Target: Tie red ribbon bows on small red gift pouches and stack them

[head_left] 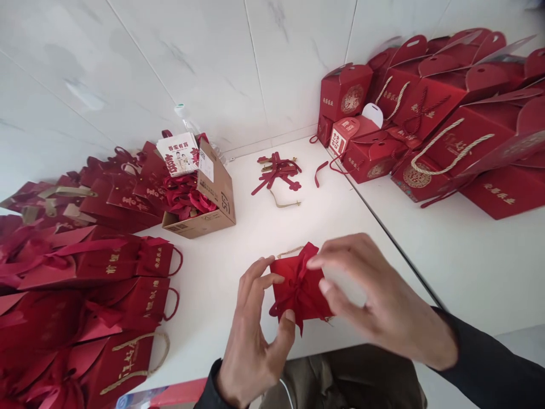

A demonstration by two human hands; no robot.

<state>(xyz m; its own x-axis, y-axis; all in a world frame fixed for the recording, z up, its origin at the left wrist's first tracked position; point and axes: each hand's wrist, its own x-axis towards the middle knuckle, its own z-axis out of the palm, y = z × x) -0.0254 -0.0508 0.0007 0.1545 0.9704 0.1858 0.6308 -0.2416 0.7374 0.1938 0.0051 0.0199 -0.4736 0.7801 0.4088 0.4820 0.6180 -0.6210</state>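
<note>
A small red box (317, 292) with a red ribbon bow (299, 281) tied on top stands on the white table near its front edge. My left hand (259, 324) is at the box's left side, thumb and fingers spread, its thumb touching the ribbon near the front and its fingertips by the left edge. Over the right part of the box is my right hand (374, 295), slightly blurred, with index finger and thumb apart beside the bow and nothing between them. A thin cord handle (292, 251) shows behind the box.
Red gift boxes (85, 255) crowd the left side, and more red boxes (443, 102) are stacked at the back right. A cardboard box (219, 193) holds red ribbons and printed cards. Loose red straps (279, 170) lie near the wall.
</note>
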